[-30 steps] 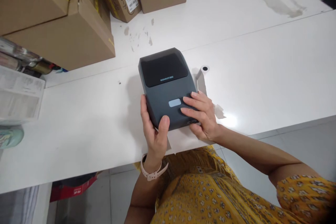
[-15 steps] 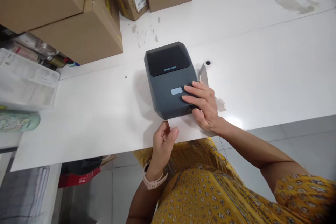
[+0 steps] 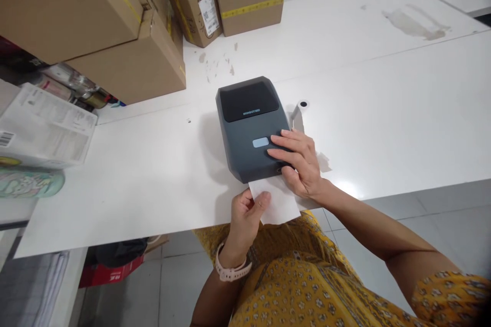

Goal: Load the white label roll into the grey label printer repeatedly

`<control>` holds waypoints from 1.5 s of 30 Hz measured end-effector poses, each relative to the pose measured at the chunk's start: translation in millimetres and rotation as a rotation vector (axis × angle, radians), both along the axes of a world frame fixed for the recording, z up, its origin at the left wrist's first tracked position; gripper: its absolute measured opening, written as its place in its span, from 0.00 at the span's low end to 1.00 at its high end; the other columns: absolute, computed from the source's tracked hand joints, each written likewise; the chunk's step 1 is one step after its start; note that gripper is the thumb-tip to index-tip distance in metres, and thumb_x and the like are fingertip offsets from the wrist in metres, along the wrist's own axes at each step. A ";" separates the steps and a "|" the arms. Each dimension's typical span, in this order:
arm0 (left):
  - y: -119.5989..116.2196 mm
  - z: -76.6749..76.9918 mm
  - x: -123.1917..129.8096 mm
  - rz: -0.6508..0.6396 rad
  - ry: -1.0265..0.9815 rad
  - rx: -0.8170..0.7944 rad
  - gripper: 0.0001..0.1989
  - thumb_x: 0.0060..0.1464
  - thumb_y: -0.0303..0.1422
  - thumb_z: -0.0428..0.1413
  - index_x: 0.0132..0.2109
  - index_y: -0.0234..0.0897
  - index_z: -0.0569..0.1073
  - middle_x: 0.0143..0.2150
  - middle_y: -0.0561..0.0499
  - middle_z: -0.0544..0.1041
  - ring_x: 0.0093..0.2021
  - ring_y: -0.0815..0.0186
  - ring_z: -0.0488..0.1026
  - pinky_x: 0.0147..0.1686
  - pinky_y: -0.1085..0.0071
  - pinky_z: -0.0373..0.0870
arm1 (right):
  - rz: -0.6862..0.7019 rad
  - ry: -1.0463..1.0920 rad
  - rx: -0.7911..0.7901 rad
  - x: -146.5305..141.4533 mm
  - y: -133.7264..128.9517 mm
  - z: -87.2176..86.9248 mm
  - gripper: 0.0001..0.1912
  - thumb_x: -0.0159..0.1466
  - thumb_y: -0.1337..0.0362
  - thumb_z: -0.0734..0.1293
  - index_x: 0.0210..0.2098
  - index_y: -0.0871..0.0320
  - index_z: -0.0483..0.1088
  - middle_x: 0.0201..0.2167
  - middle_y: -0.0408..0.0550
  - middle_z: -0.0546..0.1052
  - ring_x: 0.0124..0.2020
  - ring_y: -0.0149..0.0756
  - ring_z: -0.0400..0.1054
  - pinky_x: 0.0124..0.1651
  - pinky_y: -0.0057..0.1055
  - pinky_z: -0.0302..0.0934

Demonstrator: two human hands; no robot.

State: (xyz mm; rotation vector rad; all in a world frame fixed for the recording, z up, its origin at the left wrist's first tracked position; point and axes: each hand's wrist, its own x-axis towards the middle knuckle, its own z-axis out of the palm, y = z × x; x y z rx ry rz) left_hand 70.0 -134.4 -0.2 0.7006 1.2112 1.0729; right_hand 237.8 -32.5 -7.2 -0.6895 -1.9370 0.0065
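Head view: I am observing the dark grey printer [image 3: 245,138] sitting near the middle of the frame, close to the front edge of the white desk [image 3: 146,179], its black window facing up. White paper [image 3: 282,202] is extending from beneath its near end and reaching past the desk edge.

Left hand [image 3: 244,214]: I am keeping it closed in a pinch on the paper's left side, thumb lying on top. A pale pink watch band [image 3: 230,270] is circling the wrist.

Right hand [image 3: 302,166]: I am resting it partly open on the printer's lower right corner, fingers spread over the top beside the light blue button [image 3: 261,142]; it is not gripping anything loose.

Surroundings: a small paper roll [image 3: 298,110] is standing just right of the printer. Cardboard boxes [image 3: 130,66] are occupying the upper left.
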 end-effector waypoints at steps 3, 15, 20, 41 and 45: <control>-2.9 -0.5 -7.3 -0.068 0.135 0.051 0.20 0.58 0.50 0.64 0.36 0.35 0.80 0.26 0.54 0.73 0.27 0.71 0.64 0.29 0.72 0.65 | -0.040 -0.088 -0.060 1.1 2.2 15.2 0.21 0.75 0.58 0.58 0.64 0.48 0.69 0.55 0.49 0.79 0.58 0.47 0.71 0.67 0.52 0.58; 3.3 3.4 -31.3 0.469 0.405 0.489 0.14 0.69 0.37 0.54 0.37 0.41 0.80 0.34 0.51 0.79 0.35 0.67 0.75 0.35 0.72 0.72 | 0.065 -0.384 -0.130 1.9 27.9 70.2 0.19 0.75 0.45 0.58 0.40 0.47 0.75 0.60 0.40 0.79 0.72 0.52 0.61 0.80 0.58 0.31; 11.0 -3.0 -21.3 0.341 0.486 0.499 0.25 0.70 0.39 0.54 0.71 0.47 0.67 0.75 0.46 0.64 0.74 0.54 0.62 0.69 0.57 0.66 | 0.066 -0.339 -0.150 -0.3 24.5 54.6 0.19 0.77 0.48 0.57 0.44 0.51 0.73 0.64 0.45 0.77 0.75 0.50 0.57 0.79 0.62 0.31; 54.8 24.0 -39.3 0.315 0.366 0.763 0.25 0.72 0.46 0.46 0.68 0.47 0.73 0.73 0.51 0.70 0.78 0.51 0.57 0.78 0.53 0.54 | 0.116 0.104 -0.286 -3.1 15.2 82.2 0.36 0.74 0.37 0.50 0.74 0.47 0.57 0.77 0.50 0.58 0.78 0.55 0.52 0.75 0.56 0.56; 104.4 45.1 -50.9 0.446 0.449 0.708 0.21 0.67 0.44 0.56 0.62 0.43 0.75 0.66 0.47 0.76 0.73 0.52 0.66 0.75 0.50 0.56 | 0.061 0.097 -0.034 -21.0 64.6 129.1 0.31 0.76 0.41 0.51 0.62 0.52 0.71 0.64 0.54 0.75 0.66 0.48 0.70 0.66 0.45 0.66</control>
